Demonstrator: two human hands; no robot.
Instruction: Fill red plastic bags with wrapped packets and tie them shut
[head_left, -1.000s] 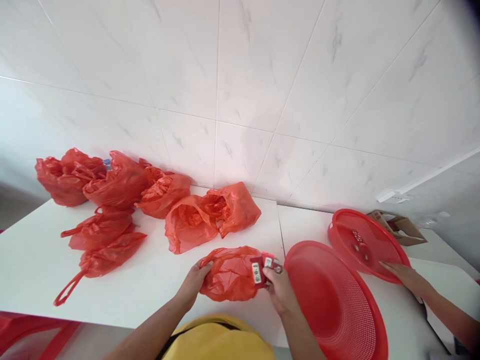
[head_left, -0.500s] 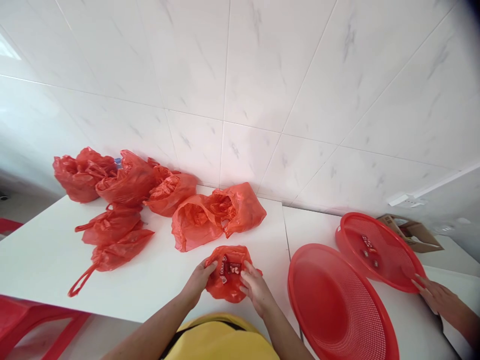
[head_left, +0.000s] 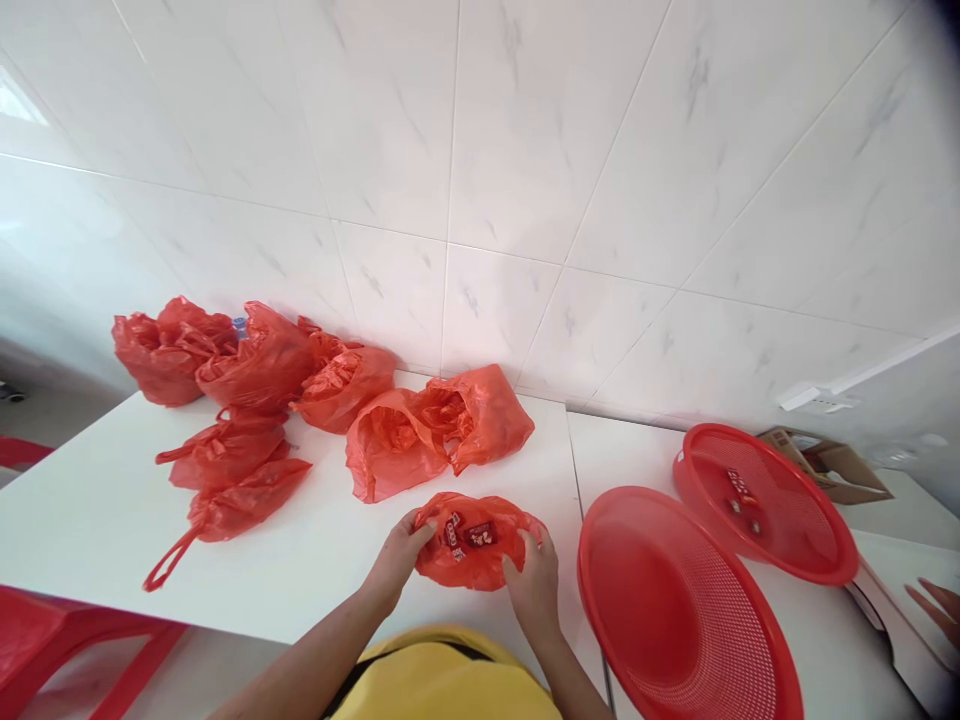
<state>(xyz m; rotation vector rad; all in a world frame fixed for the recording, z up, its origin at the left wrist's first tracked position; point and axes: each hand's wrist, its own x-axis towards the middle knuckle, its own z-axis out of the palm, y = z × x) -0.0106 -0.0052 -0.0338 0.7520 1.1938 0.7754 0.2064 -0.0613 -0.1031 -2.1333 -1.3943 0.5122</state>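
A red plastic bag (head_left: 469, 572) lies with its mouth wide at the table's front edge. Inside it show small red-wrapped snack packets (head_left: 480, 534) with white lettering. My left hand (head_left: 403, 555) pinches the bag's left rim, thumb on the inner side. On the opposite rim my right hand (head_left: 536, 580) grips the plastic between thumb and fingers. Just behind stand two more red bags, one gaping (head_left: 394, 445) and one tipped sideways (head_left: 491, 420).
Several filled red bags (head_left: 262, 365) line the wall at left, with tied bags (head_left: 244, 500) before them. To my right stand a red basket (head_left: 645, 590) and another red basket (head_left: 772, 510) holding a few packets. A cardboard box (head_left: 847, 478) and another person's hand (head_left: 941, 605) are farther right.
My right hand has moved right, stretching the bag's mouth wider. The other person's hand has drawn away from the far basket toward the right edge.
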